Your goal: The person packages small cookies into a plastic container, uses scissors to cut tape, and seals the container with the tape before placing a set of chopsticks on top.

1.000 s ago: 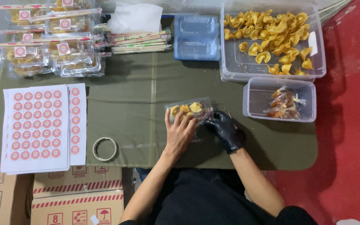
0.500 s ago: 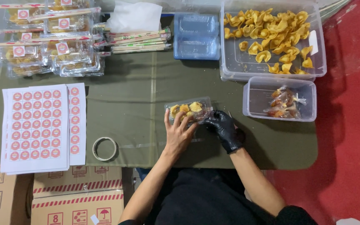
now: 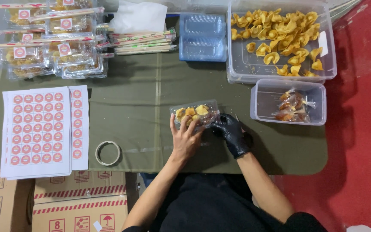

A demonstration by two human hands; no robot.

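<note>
Item held: small clear box of fried dumplings, lid down, on the green cloth near the table's middle, just left of the sauce tub.

Left hand: bare, fingers spread over the box's near-left edge, pressing on it; thumb at the box's left end.

Right hand: in a black glove, fingers curled against the box's right end, gripping that corner.

Large clear bin: far right of the table, holding loose golden dumplings piled toward its far side.

Sauce tub: smaller clear container just in front of the bin, with a few knotted sauce bags inside.

Empty boxes: a blue-tinted stack, far centre, just left of the bin.

Chopsticks: wrapped pairs in a pile, left of the empty boxes; a white bag behind them.

Packed boxes: filled, stickered and stacked at the far left corner, chopsticks taped on top.

Sticker sheets: white sheets of round red labels, near left of the table.

Tape roll: flat on the cloth, between the sheets and the left hand.

Cartons: cardboard, under the table's near edge, left.
</note>
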